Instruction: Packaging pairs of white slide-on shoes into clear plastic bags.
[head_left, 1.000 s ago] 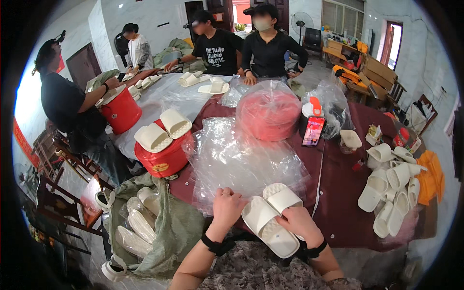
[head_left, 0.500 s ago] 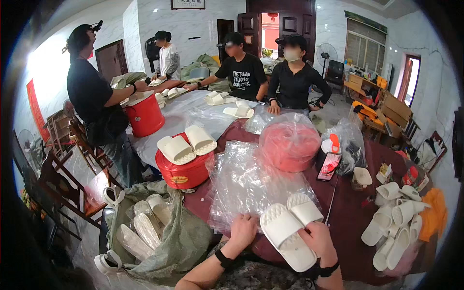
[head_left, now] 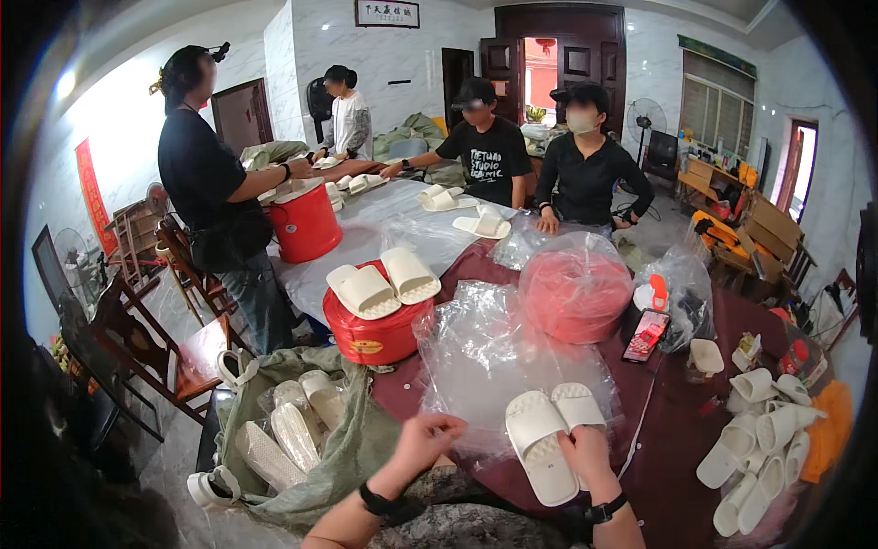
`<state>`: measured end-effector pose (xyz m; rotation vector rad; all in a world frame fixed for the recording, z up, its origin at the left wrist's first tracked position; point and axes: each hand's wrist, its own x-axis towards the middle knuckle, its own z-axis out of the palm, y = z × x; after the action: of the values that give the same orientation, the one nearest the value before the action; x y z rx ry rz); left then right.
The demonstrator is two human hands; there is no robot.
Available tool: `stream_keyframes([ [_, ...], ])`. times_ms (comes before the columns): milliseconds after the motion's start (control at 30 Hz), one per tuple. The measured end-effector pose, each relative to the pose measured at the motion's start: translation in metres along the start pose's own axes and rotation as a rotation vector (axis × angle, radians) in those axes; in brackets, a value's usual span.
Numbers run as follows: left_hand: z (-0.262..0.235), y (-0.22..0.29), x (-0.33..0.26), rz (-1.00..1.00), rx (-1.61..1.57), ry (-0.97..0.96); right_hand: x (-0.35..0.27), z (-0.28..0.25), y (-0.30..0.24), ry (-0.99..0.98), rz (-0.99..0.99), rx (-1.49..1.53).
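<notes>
My right hand (head_left: 588, 456) grips a pair of cream-white slippers (head_left: 541, 457), held side by side over the near table edge, soles down and toes pointing away. Its fingers close around the inner edge of the right slipper. Left of them, my left hand (head_left: 425, 446) hovers by the near left corner of a stack of clear plastic bags (head_left: 485, 357). The fingers are bent together there, and anything thin between them cannot be made out. The slippers overlap the near part of the bag stack.
A red roll (head_left: 370, 334) carries another slipper pair. Beyond the bags is a plastic-wrapped red roll (head_left: 576, 293), beside a phone (head_left: 646, 335). Loose slippers (head_left: 764, 439) lie at right. A green sack (head_left: 338, 457) holds bagged slippers at left. Several people stand around the far table.
My left hand has lifted off the bags' near edge and turned, its fingers now pointing right. My right hand still holds the slippers, now more upright. The whole view has shifted slightly.
</notes>
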<state>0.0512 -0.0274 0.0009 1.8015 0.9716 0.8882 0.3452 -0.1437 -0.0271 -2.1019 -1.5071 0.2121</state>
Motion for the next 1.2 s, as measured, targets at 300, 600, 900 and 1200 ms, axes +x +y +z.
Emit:
stream_keyframes([
  [300,-0.167,0.094,0.076,0.053,-0.498,0.289,-0.001,0.012,0.01,0.046,-0.033,0.044],
  [600,-0.227,0.127,0.201,0.064,-0.644,0.29,-0.001,0.012,0.009,-0.035,-0.01,0.068],
  [900,-0.246,0.058,0.413,0.011,-0.624,0.397,-0.011,0.02,0.017,0.012,-0.06,-0.044],
  [1200,-0.264,-0.038,0.46,-0.251,0.17,0.516,-0.013,0.026,0.019,0.124,-0.126,-0.028],
])
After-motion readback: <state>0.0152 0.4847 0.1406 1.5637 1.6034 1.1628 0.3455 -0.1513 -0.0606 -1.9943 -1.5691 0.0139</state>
